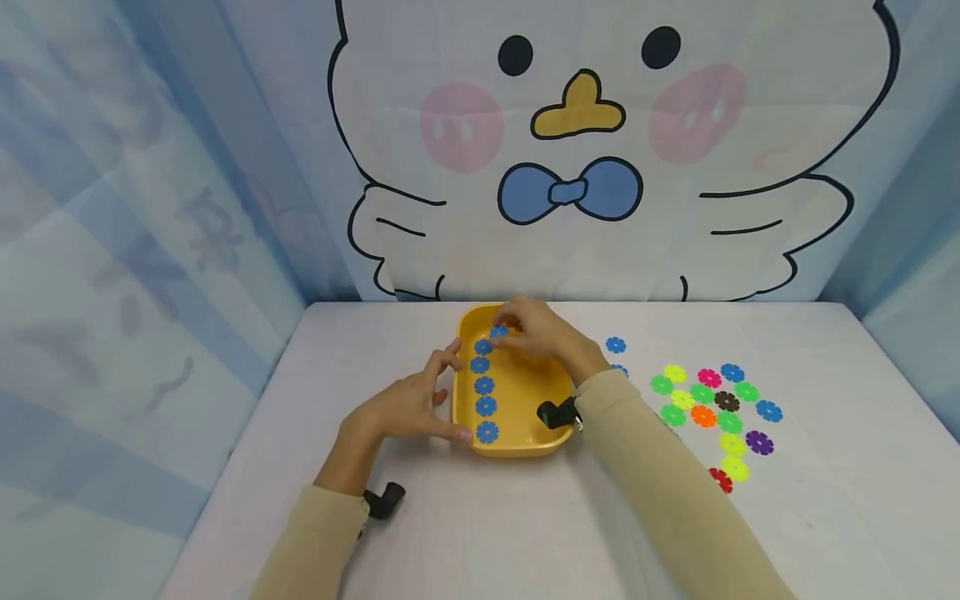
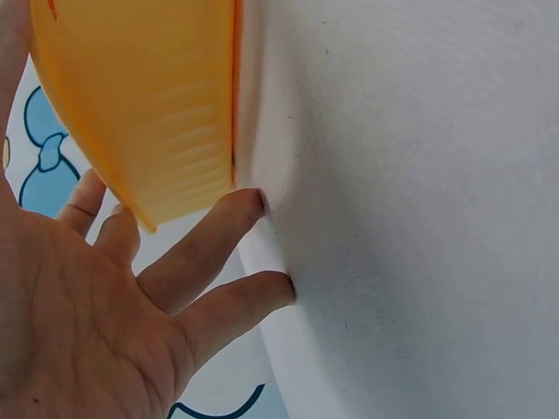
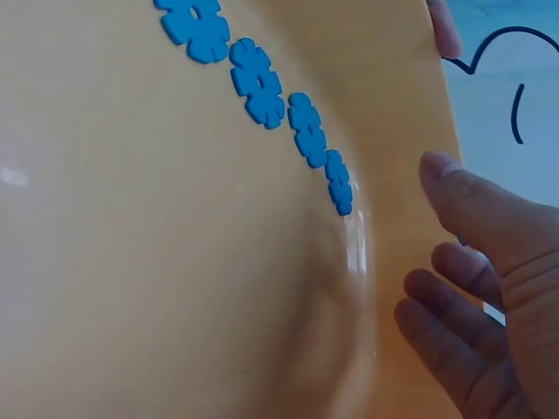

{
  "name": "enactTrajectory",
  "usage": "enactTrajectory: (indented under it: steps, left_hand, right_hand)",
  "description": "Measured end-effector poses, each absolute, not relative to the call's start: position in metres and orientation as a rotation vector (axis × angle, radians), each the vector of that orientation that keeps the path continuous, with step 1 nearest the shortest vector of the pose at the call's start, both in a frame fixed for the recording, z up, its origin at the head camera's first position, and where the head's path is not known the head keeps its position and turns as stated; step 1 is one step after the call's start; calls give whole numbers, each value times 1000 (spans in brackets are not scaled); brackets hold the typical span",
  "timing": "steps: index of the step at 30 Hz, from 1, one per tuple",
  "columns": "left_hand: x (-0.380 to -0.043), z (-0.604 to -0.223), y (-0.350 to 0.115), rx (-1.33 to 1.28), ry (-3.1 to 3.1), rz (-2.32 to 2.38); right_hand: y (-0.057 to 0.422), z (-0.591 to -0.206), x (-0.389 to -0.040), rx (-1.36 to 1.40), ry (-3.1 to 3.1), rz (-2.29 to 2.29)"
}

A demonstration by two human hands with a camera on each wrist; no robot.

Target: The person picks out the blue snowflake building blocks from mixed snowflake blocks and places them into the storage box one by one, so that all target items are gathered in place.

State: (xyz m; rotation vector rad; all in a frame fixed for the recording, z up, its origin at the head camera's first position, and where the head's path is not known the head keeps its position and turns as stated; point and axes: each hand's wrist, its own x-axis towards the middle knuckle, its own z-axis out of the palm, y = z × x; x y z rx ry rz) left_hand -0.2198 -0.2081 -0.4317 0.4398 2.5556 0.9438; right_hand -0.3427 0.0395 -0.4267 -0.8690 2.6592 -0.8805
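Observation:
A yellow tray [image 1: 525, 383] stands at the far middle of the table. Along its left side runs a row of several blue flower-shaped discs [image 1: 484, 385], also seen in the right wrist view. My right hand [image 1: 536, 331] is over the far end of the tray, pinching another blue disc [image 1: 498, 332] between thumb and fingers; the right wrist view hides most of that disc. My left hand [image 1: 412, 404] is spread along the tray's left side, thumb by the near corner and fingertips at the rim. In the left wrist view its fingers [image 2: 205, 249] are spread, holding nothing.
Right of the tray, loose flower-shaped discs [image 1: 703, 416] in green, yellow, orange, red and other colours lie on the white table [image 1: 847, 500]. Two blue discs [image 1: 616, 344] lie closer to the tray, one partly behind my right arm. A printed curtain [image 1: 570, 250] hangs behind the table.

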Motion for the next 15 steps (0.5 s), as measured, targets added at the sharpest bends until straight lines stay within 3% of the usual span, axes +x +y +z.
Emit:
enactTrajectory:
  steps: [15]
  left_hand:
    - [-221, -433, -208, 460, 2548, 970]
  right_hand:
    - [26, -433, -341, -835, 2720, -566]
